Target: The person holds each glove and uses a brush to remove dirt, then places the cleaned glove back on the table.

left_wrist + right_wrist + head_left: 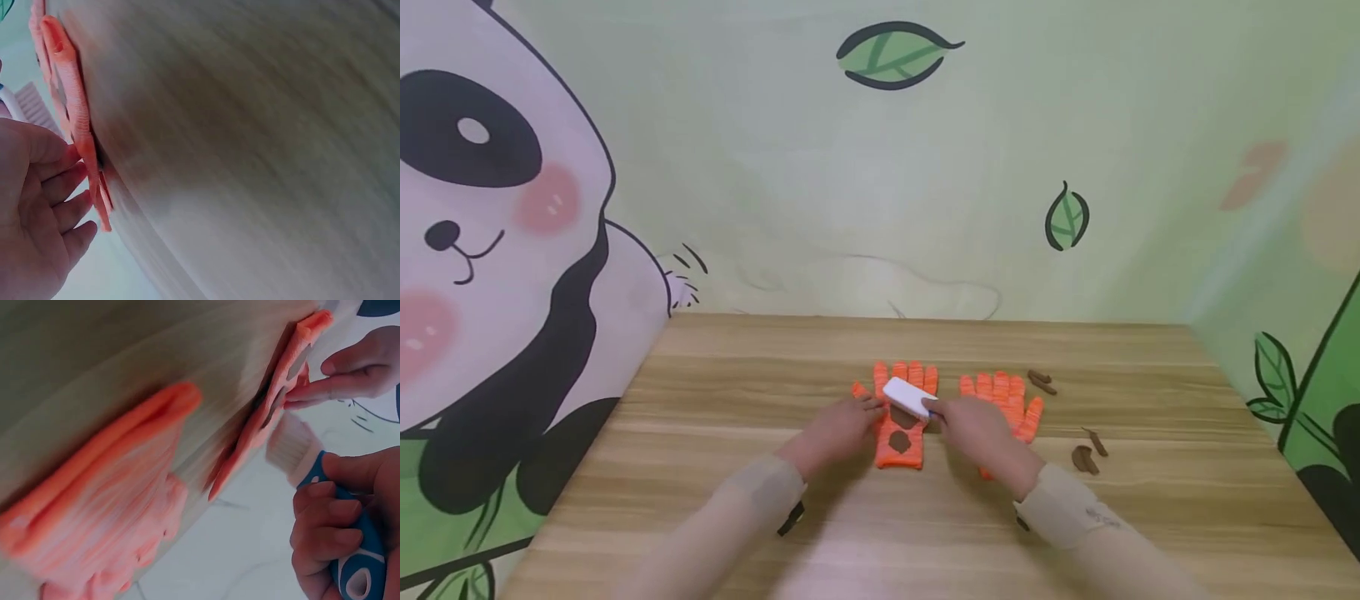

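Observation:
An orange knit glove (898,459) lies on the table, fingers pointing away, with brown patches (899,442) on its palm and cuff. My left hand (842,427) rests at its left edge, fingertips pressing on the knit; in the right wrist view the thumb stands apart from the outstretched finger. In my right hand (977,429) I grip a brush (344,512) by its blue and white handle. Its pale bristles (290,445) face down close over the brown patch, and its white back shows in the head view. Beneath my right forearm lies a second orange glove (1002,392), partly hidden.
Two groups of brown scraps lie on the wooden table (737,375): some by the second glove's fingertips (1040,382), others farther right and nearer (1084,459). A green wall (760,167) with a painted panda and leaves rises behind the table.

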A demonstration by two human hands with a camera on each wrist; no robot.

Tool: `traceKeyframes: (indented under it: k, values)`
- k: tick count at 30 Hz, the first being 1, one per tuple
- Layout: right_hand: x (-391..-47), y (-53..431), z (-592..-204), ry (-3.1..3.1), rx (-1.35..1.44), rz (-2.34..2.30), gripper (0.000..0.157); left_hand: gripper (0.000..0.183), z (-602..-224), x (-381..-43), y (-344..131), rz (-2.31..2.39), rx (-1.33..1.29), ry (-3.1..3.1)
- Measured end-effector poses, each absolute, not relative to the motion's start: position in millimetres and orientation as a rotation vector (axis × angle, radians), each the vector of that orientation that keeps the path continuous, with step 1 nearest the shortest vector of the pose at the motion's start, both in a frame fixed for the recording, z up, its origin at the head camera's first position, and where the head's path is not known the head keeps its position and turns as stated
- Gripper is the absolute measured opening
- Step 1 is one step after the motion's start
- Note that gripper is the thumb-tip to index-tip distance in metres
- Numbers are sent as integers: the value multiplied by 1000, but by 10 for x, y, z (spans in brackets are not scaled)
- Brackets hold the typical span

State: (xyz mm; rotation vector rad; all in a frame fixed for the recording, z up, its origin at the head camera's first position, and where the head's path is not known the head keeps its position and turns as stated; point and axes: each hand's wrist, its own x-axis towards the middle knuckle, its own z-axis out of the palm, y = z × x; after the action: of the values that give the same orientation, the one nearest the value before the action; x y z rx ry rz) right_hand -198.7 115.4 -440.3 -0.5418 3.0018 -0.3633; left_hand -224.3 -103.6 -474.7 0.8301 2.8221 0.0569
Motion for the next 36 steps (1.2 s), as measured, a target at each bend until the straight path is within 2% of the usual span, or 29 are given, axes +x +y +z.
traceKeyframes:
  k: [6,15,19,24,28,32,36]
  values:
    - [-1965,1095,-4448,2978,-529,-309,35,43,-4760,-2216,-977,27,760,2835]
    - [-1761,1274,-4346,2996,-543,-294,35,43,-4697,-2161,-914,-40,724,2821]
    - [-1802,1222,-4321,3005,-533,-329,36,43,-4714,-2175,-940,-5,720,2834]
    - [-1868,1085,-4449,3000,-560,-295,34,42,-4751,-2184,-974,42,718,2847]
    - [-1775,1199,-4540,3045,-605,-301,32,44,-4778,-2187,-979,37,714,2842]
    - [-1684,1345,-4462,3035,-574,-318,33,45,-4778,-2194,-987,54,708,2823]
    - [-1734,1302,-4365,3040,-543,-329,33,46,-4782,-2192,-1009,70,704,2812]
